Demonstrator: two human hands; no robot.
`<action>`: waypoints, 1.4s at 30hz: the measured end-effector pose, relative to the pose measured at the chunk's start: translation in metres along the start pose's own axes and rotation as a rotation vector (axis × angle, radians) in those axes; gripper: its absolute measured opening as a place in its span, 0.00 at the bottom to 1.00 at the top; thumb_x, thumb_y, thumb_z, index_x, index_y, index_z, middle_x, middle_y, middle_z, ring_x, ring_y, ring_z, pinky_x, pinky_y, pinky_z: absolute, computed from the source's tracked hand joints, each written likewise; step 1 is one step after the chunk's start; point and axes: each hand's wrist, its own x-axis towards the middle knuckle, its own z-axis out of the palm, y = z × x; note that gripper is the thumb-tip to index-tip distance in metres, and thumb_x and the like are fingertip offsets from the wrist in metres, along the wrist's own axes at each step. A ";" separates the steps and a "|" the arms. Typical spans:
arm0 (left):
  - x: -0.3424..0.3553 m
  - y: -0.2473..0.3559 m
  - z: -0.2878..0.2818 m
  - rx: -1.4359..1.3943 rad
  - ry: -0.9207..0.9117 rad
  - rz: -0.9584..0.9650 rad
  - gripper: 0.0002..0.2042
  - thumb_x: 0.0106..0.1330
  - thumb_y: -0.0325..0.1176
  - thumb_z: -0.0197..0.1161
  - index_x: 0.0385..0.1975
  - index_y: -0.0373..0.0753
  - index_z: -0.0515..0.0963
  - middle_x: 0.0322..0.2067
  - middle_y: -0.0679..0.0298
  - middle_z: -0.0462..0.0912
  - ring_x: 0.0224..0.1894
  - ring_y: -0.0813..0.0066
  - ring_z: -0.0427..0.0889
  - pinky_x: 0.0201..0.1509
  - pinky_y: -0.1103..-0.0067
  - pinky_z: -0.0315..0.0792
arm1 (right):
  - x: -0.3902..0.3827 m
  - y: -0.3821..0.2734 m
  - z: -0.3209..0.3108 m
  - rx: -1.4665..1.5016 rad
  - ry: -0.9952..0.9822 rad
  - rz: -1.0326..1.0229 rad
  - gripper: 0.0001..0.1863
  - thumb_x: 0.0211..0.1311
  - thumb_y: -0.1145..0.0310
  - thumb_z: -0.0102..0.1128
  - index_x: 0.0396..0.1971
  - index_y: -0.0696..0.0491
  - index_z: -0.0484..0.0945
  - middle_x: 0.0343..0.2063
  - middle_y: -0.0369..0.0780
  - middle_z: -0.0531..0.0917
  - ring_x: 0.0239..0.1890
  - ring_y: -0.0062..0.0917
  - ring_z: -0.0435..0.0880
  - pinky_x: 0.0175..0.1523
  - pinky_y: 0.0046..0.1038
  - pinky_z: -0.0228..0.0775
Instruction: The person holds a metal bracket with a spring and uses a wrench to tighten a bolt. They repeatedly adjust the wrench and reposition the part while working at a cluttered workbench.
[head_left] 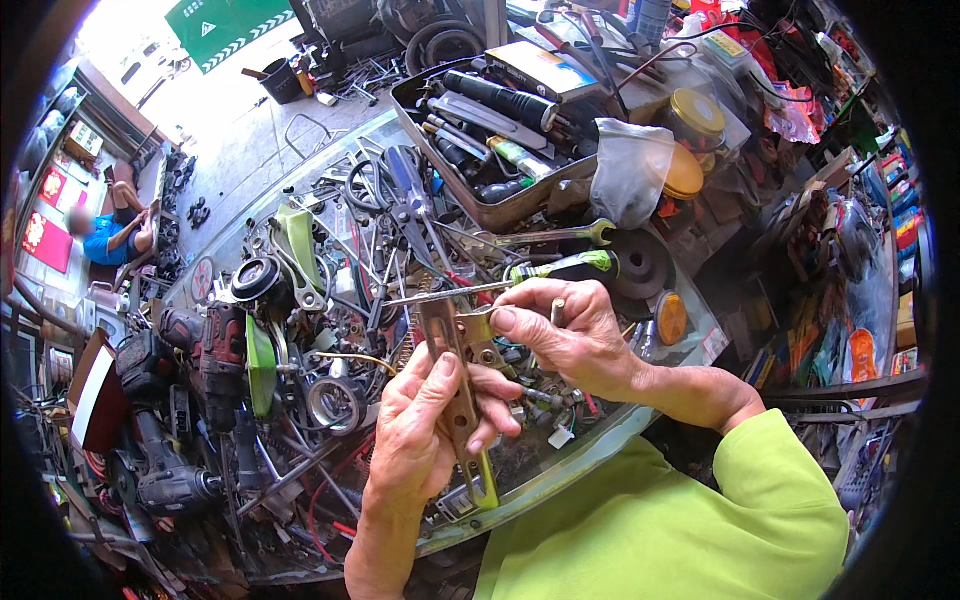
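My left hand (pixel 425 410) is wrapped round a long, narrow metal bracket with holes (pixel 460 415), held upright over the workbench. At the bracket's upper end, my right hand (pixel 580 340) pinches a small bent metal plate (pixel 478 326) between thumb and forefinger. A brass-coloured pin (pixel 558 311) pokes up between the right fingers. Just beyond that hand is a screwdriver with a green and black handle (pixel 568 266). Its thin shaft runs left across the bracket's top; whether the hand touches it, I cannot tell.
Loose tools and metal parts crowd the glass-topped bench. Power drills (pixel 172 475) lie at left, a metal tray of tools (pixel 500 212) at the back. A combination wrench (pixel 560 235) and a grey disc (pixel 640 268) are beyond my right hand. A seated person (pixel 118 230) is far left.
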 end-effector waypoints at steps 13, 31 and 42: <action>0.003 -0.005 0.001 -0.101 0.148 0.003 0.15 0.69 0.30 0.55 0.53 0.34 0.67 0.40 0.52 0.79 0.35 0.65 0.84 0.35 0.72 0.83 | 0.002 0.002 -0.007 0.127 -0.148 0.192 0.09 0.66 0.69 0.57 0.38 0.60 0.80 0.28 0.32 0.82 0.29 0.10 0.75 0.34 0.16 0.68; 0.000 -0.003 0.009 0.002 0.086 -0.036 0.21 0.69 0.31 0.55 0.57 0.30 0.60 0.44 0.41 0.78 0.44 0.56 0.83 0.40 0.70 0.83 | 0.004 0.003 -0.005 0.061 -0.107 0.058 0.11 0.65 0.67 0.59 0.37 0.60 0.80 0.22 0.30 0.78 0.23 0.06 0.70 0.25 0.14 0.59; 0.001 -0.009 0.003 0.084 0.078 -0.029 0.16 0.71 0.30 0.52 0.55 0.30 0.66 0.42 0.47 0.81 0.35 0.64 0.85 0.27 0.83 0.71 | 0.003 0.009 -0.004 0.254 -0.171 0.130 0.10 0.66 0.69 0.57 0.39 0.61 0.79 0.29 0.36 0.83 0.31 0.12 0.78 0.35 0.17 0.72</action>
